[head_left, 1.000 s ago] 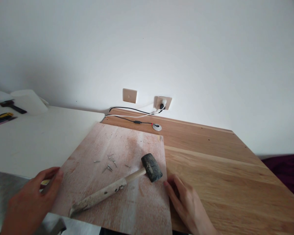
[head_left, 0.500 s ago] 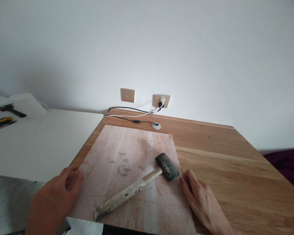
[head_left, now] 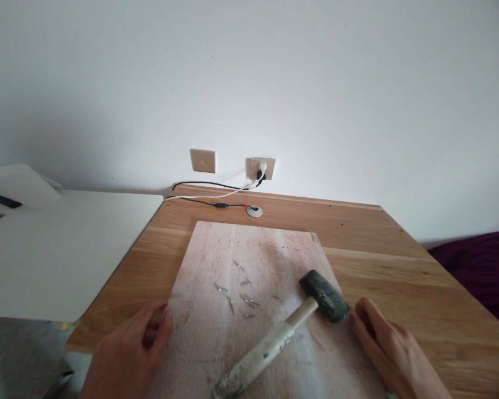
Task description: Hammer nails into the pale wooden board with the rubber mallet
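A whitish board with reddish stains (head_left: 199,260) lies on the wooden table. My left hand (head_left: 135,343) grips its left edge, thumb on the edge and fingers curled. At the right edge my right hand (head_left: 386,338) has its fingers closed on the board, close beside the mallet head. The rubber mallet (head_left: 324,296) rests diagonally on the board, black head at right, worn pale handle toward the front. Several small metal screws or nails (head_left: 247,299) are scattered left of the mallet; their exact kind is too small to tell. A row of small holes crosses the board's far end.
The wooden table (head_left: 391,277) meets the wall, where a socket (head_left: 253,166) holds plugs with cables. A grommet (head_left: 254,211) sits near the back. On the left stands a white table (head_left: 87,238) with a black-handled tool (head_left: 4,199). Purple cloth (head_left: 478,266) hangs at right.
The board has slid right and nearer to me, with the mallet and the small metal pieces on it. Both hands moved with it. The view has turned slightly right.
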Demonstrator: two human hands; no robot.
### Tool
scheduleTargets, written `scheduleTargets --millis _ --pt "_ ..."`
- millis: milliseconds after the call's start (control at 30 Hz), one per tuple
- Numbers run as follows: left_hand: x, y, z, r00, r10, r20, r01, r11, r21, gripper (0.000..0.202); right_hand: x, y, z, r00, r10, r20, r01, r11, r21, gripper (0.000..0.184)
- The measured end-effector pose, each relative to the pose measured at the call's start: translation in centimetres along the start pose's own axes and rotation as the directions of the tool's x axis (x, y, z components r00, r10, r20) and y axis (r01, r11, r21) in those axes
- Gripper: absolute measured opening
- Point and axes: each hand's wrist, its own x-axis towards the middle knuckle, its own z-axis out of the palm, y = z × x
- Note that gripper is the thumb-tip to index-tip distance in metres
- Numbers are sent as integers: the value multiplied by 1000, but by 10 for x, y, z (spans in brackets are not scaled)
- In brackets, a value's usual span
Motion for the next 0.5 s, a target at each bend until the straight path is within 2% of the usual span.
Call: scheduleTargets --millis 167,367,500 --pt "-7 6 7 994 83 67 -77 994 -78 32 -7 14 -15 1000 9 -22 -10 998 -65 30" --pt "-12 -1 16 987 149 58 -142 983 -113 32 -13 19 -22 999 28 -16 -30 995 -92 30" --pt "-4 -10 18 985 151 84 -143 985 -93 37 -16 22 -24 1000 23 -11 -24 995 -94 28"
